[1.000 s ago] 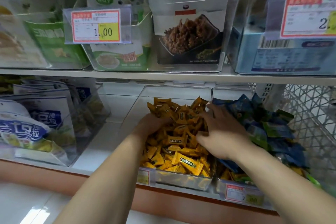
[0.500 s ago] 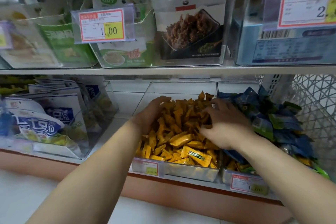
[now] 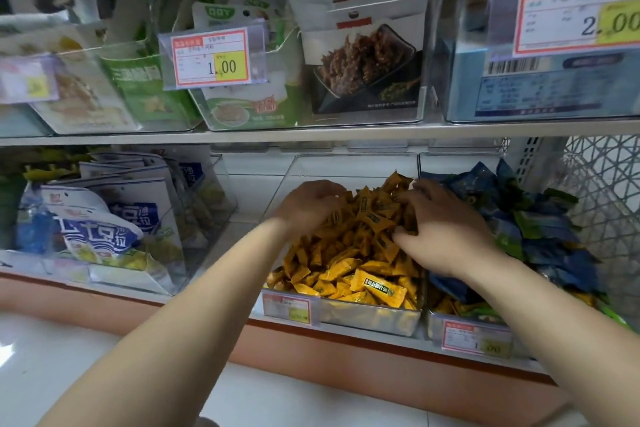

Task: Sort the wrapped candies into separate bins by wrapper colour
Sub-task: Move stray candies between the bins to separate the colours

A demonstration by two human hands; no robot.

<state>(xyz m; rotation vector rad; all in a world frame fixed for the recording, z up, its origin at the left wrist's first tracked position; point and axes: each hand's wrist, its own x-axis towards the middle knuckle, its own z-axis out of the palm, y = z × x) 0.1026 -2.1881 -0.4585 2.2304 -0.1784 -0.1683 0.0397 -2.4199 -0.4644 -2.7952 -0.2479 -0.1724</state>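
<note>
Shop shelf [image 3: 239, 236], bin [image 3: 374, 317] of yellow candies [image 3: 346, 263], left hand [image 3: 308, 208] and right hand [image 3: 446, 229] curled over them, whether gripping unclear

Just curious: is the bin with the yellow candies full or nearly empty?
Full: yellow candies heap above the front wall of the clear bin.

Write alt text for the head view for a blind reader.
A left hand and a right hand reach into a heap of yellow wrapped candies in a clear bin on a shop shelf. The next bin holds mostly blue and green candies; snack packets fill the upper shelf.
</note>
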